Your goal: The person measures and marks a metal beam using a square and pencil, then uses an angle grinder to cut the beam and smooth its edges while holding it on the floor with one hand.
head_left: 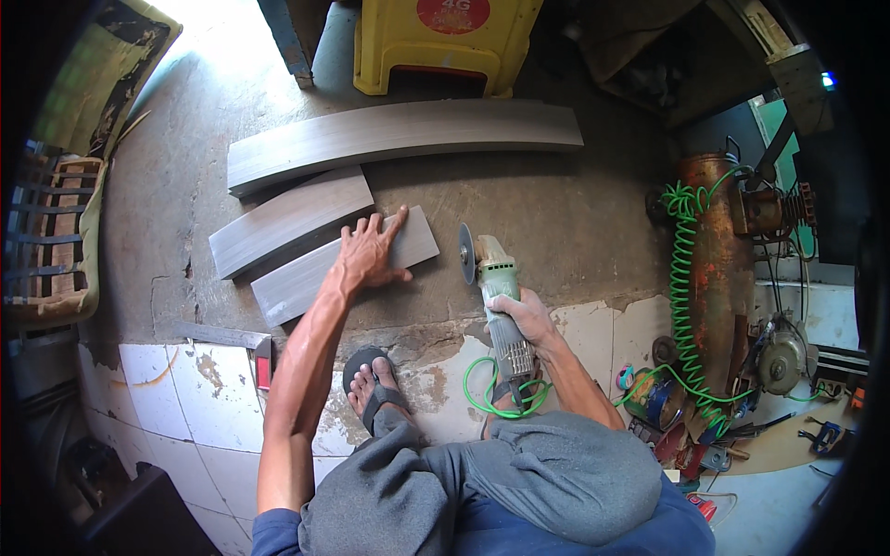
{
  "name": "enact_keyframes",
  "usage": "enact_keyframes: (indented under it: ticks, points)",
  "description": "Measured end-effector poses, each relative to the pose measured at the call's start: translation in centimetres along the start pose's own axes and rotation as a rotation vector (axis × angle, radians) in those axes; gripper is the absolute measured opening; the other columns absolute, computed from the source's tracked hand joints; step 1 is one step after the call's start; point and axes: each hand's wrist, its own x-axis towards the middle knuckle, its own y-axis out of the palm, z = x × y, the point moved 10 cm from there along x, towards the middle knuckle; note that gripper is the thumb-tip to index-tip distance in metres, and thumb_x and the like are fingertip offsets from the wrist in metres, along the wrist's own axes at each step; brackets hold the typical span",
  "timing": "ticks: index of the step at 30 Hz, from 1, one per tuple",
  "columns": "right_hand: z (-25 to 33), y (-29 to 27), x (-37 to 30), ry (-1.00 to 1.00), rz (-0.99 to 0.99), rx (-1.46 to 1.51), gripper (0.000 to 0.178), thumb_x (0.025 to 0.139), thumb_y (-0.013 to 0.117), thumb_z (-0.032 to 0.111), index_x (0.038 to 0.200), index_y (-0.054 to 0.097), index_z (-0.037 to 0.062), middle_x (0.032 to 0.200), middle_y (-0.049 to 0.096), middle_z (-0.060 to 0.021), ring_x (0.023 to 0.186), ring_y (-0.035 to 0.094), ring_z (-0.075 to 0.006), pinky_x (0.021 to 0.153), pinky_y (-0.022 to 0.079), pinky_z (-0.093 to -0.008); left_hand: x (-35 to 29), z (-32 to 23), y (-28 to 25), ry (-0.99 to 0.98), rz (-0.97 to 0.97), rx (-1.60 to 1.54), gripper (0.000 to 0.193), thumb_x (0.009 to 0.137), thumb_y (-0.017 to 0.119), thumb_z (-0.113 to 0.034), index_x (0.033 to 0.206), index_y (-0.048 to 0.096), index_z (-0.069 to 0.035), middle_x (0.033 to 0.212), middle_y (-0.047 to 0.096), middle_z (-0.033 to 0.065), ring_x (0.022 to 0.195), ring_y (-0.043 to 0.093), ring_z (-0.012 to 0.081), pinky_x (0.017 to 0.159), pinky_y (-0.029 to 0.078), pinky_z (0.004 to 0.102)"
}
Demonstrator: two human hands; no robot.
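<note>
My left hand [371, 250] rests with spread fingers on the nearest short metal bar [311, 281], close to its right end. In my right hand [527, 315] is a green and grey angle grinder [502, 287], gripped round its body. Its thin cutting disc [466, 253] stands upright, a little to the right of that bar and apart from it. Another short metal bar [292, 218] lies just beyond, and a long metal bar [408, 134] lies behind both. A green cord [475, 394] loops by the grinder's rear end.
A square with a red stock [263, 363] lies on the white tiles near my left foot [378, 389]. Beyond the bars stands a yellow plastic stool [445, 56]. At right are a rusty tank [718, 278], a coiled green hose [681, 278] and scattered tools; a crate [60, 241] is at left.
</note>
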Motion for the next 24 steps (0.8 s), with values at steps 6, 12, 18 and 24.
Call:
enact_keyframes:
  ticks: [6,12,18,24]
  points:
    - [-0.8,0.8,0.7,0.031,0.045,-0.031,0.036,0.084,0.074,0.023,0.109,0.061,0.0011,0.085,0.064,-0.0069,0.064,0.067,-0.0157,0.059,0.057,-0.0316,-1.5,-1.0,1.0,0.028,0.018,-0.005,0.130,0.061,0.093,-0.031,0.168,0.019,-0.025,0.147,0.048,0.0208,0.140,0.045,0.0409,0.110,0.035,0.0615]
    - [-2.0,1.8,0.8,0.032,0.066,-0.047,0.034,0.083,0.074,0.023,0.107,0.063,0.0026,0.088,0.065,-0.0058,0.070,0.066,-0.0137,0.063,0.055,-0.0312,-1.6,-0.8,1.1,0.059,-0.047,-0.004,0.130,0.060,0.092,-0.031,0.168,0.020,-0.028,0.145,0.050,0.0199,0.137,0.048,0.0399,0.108,0.037,0.0597]
    - [-2.0,2.0,1.1,-0.011,0.094,-0.119,0.035,0.084,0.074,0.022,0.110,0.063,0.0009,0.088,0.065,-0.0061,0.068,0.066,-0.0150,0.064,0.057,-0.0311,-1.5,-0.6,1.4,0.038,-0.045,0.029,0.127,0.062,0.091,-0.032,0.168,0.020,-0.027,0.146,0.050,0.0201,0.137,0.048,0.0403,0.107,0.038,0.0614]
    - [-1.8,1.9,0.6,-0.011,0.086,-0.039,0.031,0.086,0.072,0.017,0.109,0.062,-0.0006,0.085,0.065,-0.0083,0.065,0.067,-0.0172,0.059,0.058,-0.0327,-2.7,-1.2,-1.2,0.061,-0.083,0.070,0.125,0.066,0.091,-0.037,0.168,0.021,-0.023,0.139,0.052,0.0248,0.131,0.053,0.0401,0.102,0.042,0.0631]
